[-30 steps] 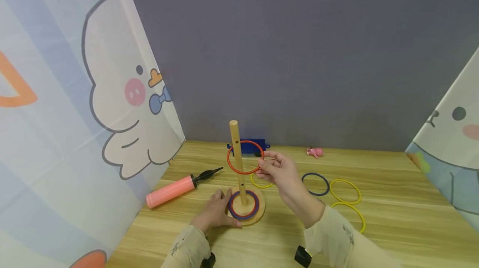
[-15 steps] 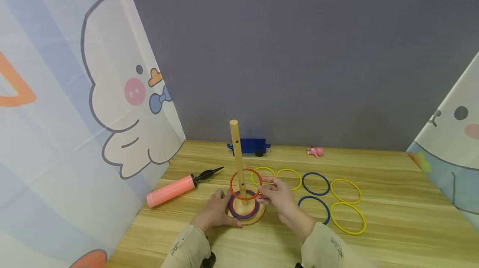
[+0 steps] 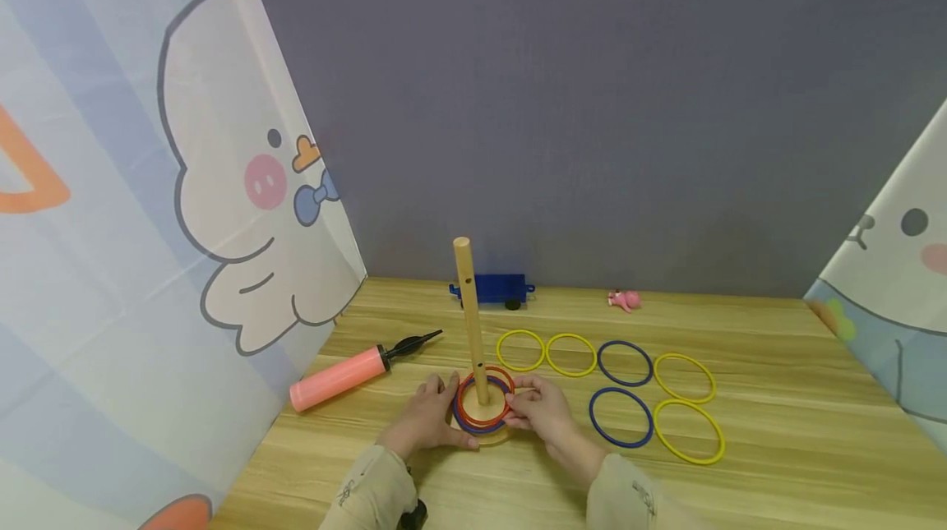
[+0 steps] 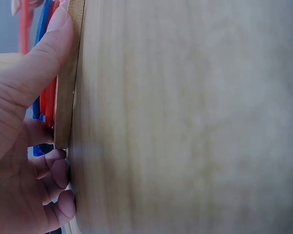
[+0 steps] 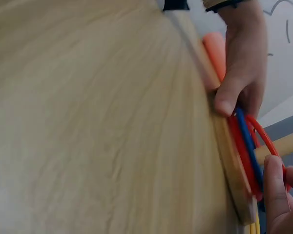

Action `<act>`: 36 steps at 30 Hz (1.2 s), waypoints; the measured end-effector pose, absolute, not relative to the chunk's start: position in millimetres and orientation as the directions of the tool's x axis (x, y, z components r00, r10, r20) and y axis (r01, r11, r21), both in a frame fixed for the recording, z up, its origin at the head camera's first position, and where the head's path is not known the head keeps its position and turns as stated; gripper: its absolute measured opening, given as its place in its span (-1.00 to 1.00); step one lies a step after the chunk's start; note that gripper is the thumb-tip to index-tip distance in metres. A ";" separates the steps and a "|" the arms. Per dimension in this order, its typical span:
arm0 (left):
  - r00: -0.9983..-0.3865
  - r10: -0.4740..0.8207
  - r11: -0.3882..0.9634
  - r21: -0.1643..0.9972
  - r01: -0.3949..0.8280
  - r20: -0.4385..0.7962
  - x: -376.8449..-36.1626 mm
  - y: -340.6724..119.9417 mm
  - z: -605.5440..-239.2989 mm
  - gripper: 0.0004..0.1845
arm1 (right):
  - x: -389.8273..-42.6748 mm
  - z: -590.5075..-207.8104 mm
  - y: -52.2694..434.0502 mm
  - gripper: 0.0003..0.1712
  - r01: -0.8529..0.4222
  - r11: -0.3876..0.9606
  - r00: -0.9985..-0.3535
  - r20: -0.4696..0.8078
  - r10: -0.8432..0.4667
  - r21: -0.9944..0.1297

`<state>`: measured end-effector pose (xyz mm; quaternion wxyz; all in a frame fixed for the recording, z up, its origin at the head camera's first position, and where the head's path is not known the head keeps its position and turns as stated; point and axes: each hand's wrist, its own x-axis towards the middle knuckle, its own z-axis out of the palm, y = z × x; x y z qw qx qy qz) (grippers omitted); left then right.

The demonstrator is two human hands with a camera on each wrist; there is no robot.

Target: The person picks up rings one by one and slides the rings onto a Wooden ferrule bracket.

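Observation:
A wooden ring-toss stand has an upright peg on a round base. My left hand grips the base's left edge between thumb and fingers. My right hand pinches the right side of a red ring between thumb and fingers. That ring encircles the peg, slightly tilted, low over the stack. Beneath it, a blue ring and red below it lie around the peg on the base. How many red rings are stacked cannot be told.
Several yellow rings and two blue rings lie flat on the table to the right. A pink hand pump lies left. A blue toy wagon and a small pink toy stand near the grey back wall.
My right hand has lowered the red ring down the peg, from about two-thirds up to just over the stacked rings. My left hand has stayed on the base.

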<state>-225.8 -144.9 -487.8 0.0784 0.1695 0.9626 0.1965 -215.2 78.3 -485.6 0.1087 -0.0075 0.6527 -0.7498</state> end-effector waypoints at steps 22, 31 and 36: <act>-0.926 0.366 0.854 0.426 0.297 -0.088 -227.9 -148.4 -491.9 0.33 | -201.8 -483.0 128.9 -0.72 0.095 0.039 -0.974 -0.101 -0.202 -0.995; -0.924 0.371 0.852 0.430 0.298 -0.093 -231.1 -148.6 -491.8 0.34 | -186.5 -479.9 194.1 -0.65 0.045 0.120 -0.973 -0.071 -0.221 -0.992; -0.925 0.369 0.852 0.431 0.297 -0.093 -230.3 -148.8 -491.7 0.34 | -175.6 -476.2 224.5 -0.63 0.058 0.160 -0.989 -0.079 -0.124 -0.985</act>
